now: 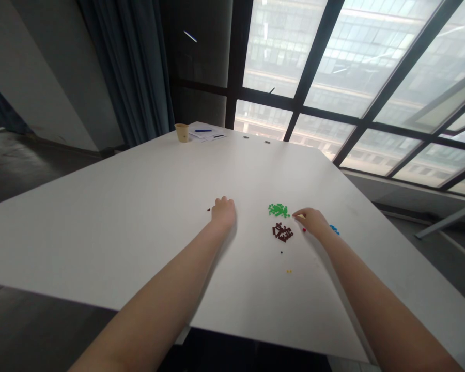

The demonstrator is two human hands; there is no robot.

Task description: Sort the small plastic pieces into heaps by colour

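My left hand [223,211] rests on the white table [120,217] with its fingers curled under in a loose fist; a tiny dark piece [208,210] lies just left of it. My right hand [312,220] reaches toward a small pile of green pieces [278,210], its fingertips pinched together right beside the pile; whether it holds a piece is too small to tell. A pile of dark brown pieces [282,232] lies just below the green one. A red piece [304,230] sits under the right hand, and blue pieces [334,229] show behind the wrist.
Two yellow bits [289,270] and a dark bit [281,252] lie nearer me. At the far edge stand a tan paper cup [182,132] and papers with a blue pen [203,131]. Large windows and a dark curtain [132,67] are behind the table.
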